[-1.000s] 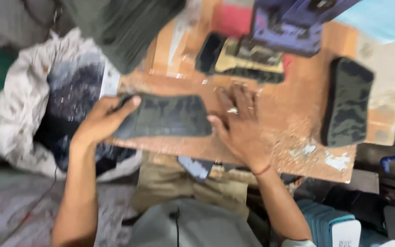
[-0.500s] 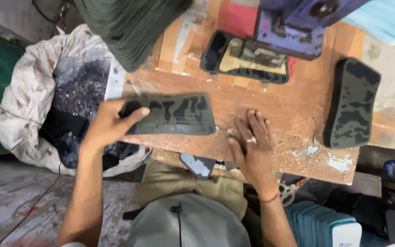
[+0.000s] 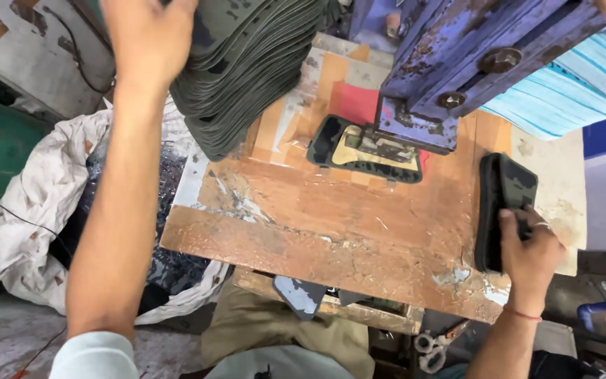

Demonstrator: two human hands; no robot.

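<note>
Camouflage-green cut pieces being stacked and gathered at a worn wooden counter (image 3: 331, 238)
Left hand (image 3: 145, 35) now up on the tall stack of pieces (image 3: 247, 63), its grip closed on a piece that earlier lay on the counter; right hand (image 3: 527, 249) has moved to the dark pile (image 3: 503, 203), fingers curled on it; one piece sits under the blue press (image 3: 457, 63), uncollected

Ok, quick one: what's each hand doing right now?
Left hand: on top of the tall pile of dark sheets; grip cannot be told.
Right hand: closed on the dark pad stack.
</note>
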